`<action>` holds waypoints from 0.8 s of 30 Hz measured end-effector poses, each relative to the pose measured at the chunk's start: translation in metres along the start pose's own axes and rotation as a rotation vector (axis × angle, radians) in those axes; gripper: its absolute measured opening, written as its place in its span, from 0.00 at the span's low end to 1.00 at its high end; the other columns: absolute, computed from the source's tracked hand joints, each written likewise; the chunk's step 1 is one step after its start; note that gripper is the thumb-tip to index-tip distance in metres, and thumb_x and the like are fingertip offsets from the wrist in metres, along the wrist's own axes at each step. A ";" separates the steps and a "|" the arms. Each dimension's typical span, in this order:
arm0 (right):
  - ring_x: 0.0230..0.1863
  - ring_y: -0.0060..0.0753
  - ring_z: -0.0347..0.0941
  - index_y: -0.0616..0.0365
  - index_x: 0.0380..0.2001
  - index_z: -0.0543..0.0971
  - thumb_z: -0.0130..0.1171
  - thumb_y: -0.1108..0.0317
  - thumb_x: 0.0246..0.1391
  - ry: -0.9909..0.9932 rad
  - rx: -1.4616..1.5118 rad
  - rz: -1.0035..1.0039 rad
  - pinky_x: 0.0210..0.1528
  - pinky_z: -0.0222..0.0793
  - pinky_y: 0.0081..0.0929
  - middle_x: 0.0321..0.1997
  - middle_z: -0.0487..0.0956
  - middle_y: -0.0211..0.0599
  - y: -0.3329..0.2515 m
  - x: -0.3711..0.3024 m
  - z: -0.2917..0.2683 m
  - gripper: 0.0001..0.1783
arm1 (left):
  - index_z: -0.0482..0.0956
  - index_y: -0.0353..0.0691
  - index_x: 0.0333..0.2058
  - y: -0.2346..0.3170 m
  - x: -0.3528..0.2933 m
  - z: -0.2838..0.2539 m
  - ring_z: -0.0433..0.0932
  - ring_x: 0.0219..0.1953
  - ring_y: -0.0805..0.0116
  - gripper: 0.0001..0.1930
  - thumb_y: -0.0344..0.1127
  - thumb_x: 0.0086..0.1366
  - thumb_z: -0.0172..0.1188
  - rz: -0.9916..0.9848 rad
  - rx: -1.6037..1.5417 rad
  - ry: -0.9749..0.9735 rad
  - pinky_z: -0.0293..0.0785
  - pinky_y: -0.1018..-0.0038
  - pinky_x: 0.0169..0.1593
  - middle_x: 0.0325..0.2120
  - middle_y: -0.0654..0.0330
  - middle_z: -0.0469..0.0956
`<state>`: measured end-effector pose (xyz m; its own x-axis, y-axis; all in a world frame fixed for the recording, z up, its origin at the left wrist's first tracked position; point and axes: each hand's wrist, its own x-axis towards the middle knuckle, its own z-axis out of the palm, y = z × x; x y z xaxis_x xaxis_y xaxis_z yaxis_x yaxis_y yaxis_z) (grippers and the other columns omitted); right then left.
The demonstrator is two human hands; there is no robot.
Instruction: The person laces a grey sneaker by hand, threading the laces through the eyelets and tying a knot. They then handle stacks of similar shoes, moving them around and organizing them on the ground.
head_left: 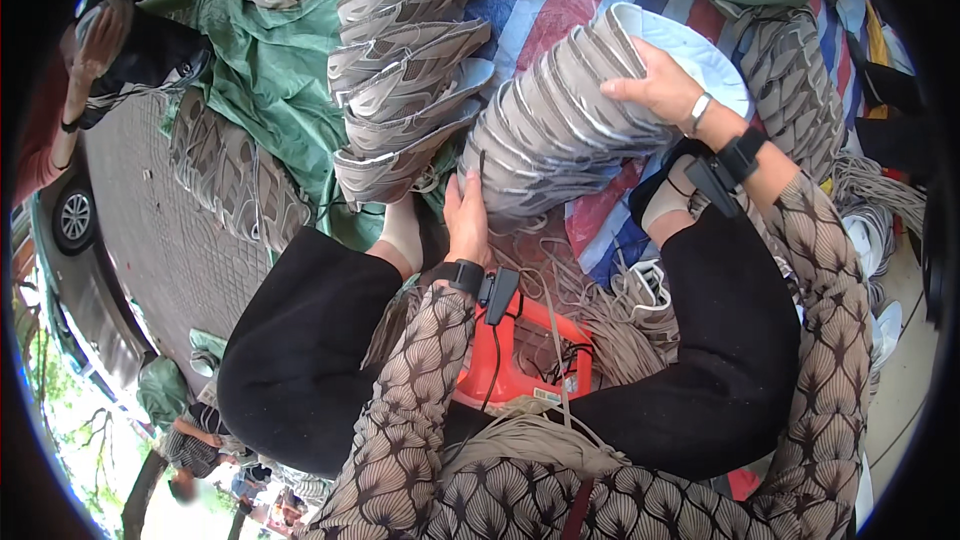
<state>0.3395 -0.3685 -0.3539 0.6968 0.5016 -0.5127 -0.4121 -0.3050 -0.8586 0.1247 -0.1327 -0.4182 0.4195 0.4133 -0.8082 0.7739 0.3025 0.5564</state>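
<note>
Taupe mesh and pale grey overlays, layer on layer: here's a nested stack of sneaker uppers (560, 120), leaning at a slant over the striped red, white and blue sheet (570, 0), just beyond the knees! The right hand (655, 85) has the upper end, thumb pressed on the outer face, fingers out of sight behind the rim, a firm-looking clasp near the pale blue-white lining (695, 50). Down at the lower end, the left hand (467, 220) sits against the stack, fingers fairly straight; whether it grips or merely props, I can't tell.

And how would this handle? Soft and bendy, I'd say: each upper light, the pile together bulkier than 1 palm can command. Little here looks fragile or slick, but the layers could fan apart or the middle sag. So 2 hands, 1 cupped under each end, looks the safer hold; pinching a lone collar might slide 1 upper loose. Alongside, a second stack (400, 60) shows the same layered droop.
</note>
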 end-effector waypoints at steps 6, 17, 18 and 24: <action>0.51 0.39 0.73 0.65 0.53 0.68 0.61 0.55 0.53 0.312 -0.358 -0.156 0.55 0.66 0.30 0.49 0.77 0.48 0.056 0.041 -0.003 0.30 | 0.58 0.28 0.62 0.005 0.035 -0.011 0.65 0.60 0.47 0.40 0.60 0.66 0.45 0.205 0.362 -0.067 0.59 0.65 0.62 0.57 0.37 0.66; 0.59 0.46 0.65 0.55 0.57 0.66 0.60 0.58 0.50 0.534 -1.324 0.035 0.58 0.60 0.45 0.59 0.68 0.44 -0.015 0.004 0.028 0.32 | 0.75 0.37 0.42 0.067 -0.017 -0.046 0.79 0.39 0.43 0.21 0.50 0.62 0.55 0.479 1.125 -0.149 0.73 0.56 0.44 0.32 0.44 0.80; 0.60 0.46 0.64 0.54 0.56 0.67 0.60 0.59 0.50 0.585 -1.368 -0.112 0.58 0.60 0.45 0.59 0.67 0.43 -0.012 -0.003 0.037 0.30 | 0.75 0.37 0.42 0.068 -0.012 -0.052 0.79 0.39 0.44 0.20 0.49 0.61 0.56 0.504 1.100 -0.190 0.73 0.57 0.43 0.31 0.44 0.80; 0.57 0.47 0.67 0.53 0.53 0.71 0.59 0.65 0.48 0.306 -1.113 -0.106 0.57 0.63 0.44 0.58 0.68 0.43 -0.011 -0.050 0.102 0.26 | 0.79 0.34 0.32 0.024 0.034 -0.042 0.80 0.30 0.66 0.15 0.39 0.52 0.67 0.638 0.864 -0.149 0.75 0.70 0.36 0.28 0.54 0.81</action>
<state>0.2493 -0.3074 -0.3196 0.8724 0.3969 -0.2853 0.2953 -0.8930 -0.3395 0.1379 -0.0754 -0.4238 0.8712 0.1537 -0.4662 0.4410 -0.6621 0.6058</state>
